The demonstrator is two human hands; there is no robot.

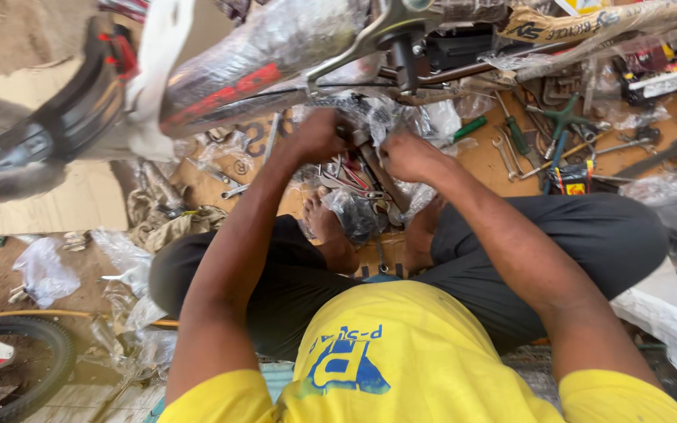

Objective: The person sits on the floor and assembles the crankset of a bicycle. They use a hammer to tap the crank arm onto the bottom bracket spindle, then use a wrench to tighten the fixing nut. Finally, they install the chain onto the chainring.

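— Head view first: what did we see of our hands?

— We sat cross-legged on the ground, and both hands met low under the plastic-wrapped bicycle frame [276, 47]. Our left hand [319, 135] was closed on the crank area [358, 137] just below the frame, fingers curled over the metal. Our right hand [409, 155] was closed too, just beside the left, gripping a long dark metal tool [381, 178] that slanted down toward our feet.

— Were the hands touching?

— Near each other, a small gap between; we could not tell exactly what the left fingers pinched.

— And around them?

— Crumpled clear plastic [432, 117] lay about the hands. On the brown ground to our right we saw spanners [503, 153], a green-handled screwdriver [517, 135] and a green cross wrench [562, 117], well apart from our hands. A black mudguard [72, 117] curved at the upper left, and a tyred wheel [21, 364] sat at the lower left.
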